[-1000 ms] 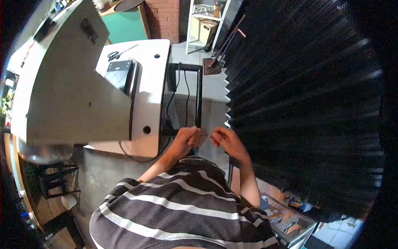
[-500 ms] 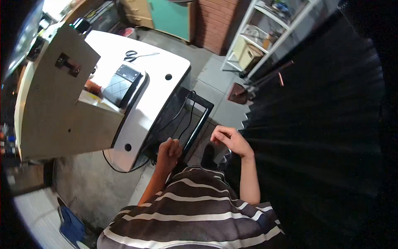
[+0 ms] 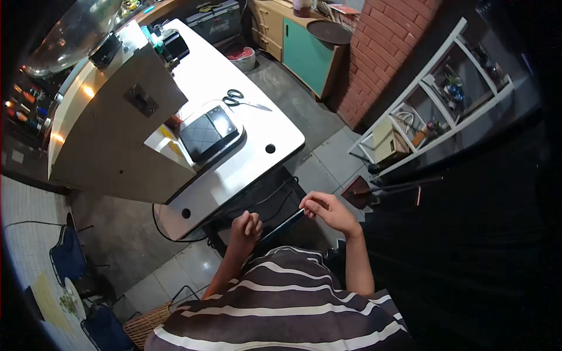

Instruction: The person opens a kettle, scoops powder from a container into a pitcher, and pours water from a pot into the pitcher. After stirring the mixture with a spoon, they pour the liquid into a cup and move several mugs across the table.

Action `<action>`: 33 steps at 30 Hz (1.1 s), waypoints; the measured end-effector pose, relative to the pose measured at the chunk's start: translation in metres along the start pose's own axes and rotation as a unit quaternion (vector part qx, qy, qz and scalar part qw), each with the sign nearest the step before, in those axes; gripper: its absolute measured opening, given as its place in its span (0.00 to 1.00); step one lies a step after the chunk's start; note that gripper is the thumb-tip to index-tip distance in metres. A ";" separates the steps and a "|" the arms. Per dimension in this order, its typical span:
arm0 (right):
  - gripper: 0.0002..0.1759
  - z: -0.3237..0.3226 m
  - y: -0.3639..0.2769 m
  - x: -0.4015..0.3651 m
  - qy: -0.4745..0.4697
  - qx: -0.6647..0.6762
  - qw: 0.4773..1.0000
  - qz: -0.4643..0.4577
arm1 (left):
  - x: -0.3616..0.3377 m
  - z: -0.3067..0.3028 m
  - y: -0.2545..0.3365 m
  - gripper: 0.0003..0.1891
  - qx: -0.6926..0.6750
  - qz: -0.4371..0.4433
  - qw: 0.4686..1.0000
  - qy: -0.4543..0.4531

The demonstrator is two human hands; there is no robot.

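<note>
My left hand (image 3: 244,230) is held low in front of my striped shirt, near the front edge of the white table (image 3: 257,126), its fingers curled and nothing visible in them. To its right my right hand (image 3: 329,212) hangs in the air with bent fingers, thumb near the index finger; no object shows in it. Neither hand touches the table. A sewing machine (image 3: 111,140) stands on the table, with a dark quilted piece (image 3: 206,137) beside its arm. Black-handled scissors (image 3: 246,101) lie partly open behind that piece.
Black curtain (image 3: 445,245) on the right, with a white shelf rack (image 3: 430,88) behind it. A dustpan (image 3: 357,192) stands on the floor. Back: green cabinet (image 3: 307,57) and bucket (image 3: 243,60). Blue chairs (image 3: 70,254) stand at lower left; a cable hangs below the table.
The view has swung, so the table and machine sit further right and the chairs show at lower left. Both hands keep nearly the same pose before my body.
</note>
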State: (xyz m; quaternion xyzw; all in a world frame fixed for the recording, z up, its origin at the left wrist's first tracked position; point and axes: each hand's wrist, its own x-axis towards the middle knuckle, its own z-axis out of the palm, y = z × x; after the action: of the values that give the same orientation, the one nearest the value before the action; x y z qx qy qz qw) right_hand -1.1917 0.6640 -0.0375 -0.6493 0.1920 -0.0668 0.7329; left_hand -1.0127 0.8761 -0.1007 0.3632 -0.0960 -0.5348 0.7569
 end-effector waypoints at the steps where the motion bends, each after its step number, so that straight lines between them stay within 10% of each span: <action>1: 0.14 -0.007 -0.003 0.004 0.005 0.002 1.000 -0.008 | 0.008 0.005 -0.002 0.31 0.009 0.001 1.000 -0.018; 19: 0.14 -0.339 -0.057 0.088 -0.054 -0.009 0.998 -0.012 | 0.221 0.178 -0.097 0.30 0.019 0.073 0.994 0.079; 33: 0.13 -0.408 -0.075 0.175 -0.170 -0.004 0.985 0.016 | 0.326 0.199 -0.079 0.29 0.176 0.106 0.975 0.088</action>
State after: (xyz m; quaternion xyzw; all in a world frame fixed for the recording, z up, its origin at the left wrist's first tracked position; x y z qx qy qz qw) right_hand -1.1702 0.2148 -0.0321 -0.6510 0.0754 0.0573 0.7531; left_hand -1.0439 0.4874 -0.0881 0.5240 -0.1599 -0.3925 0.7388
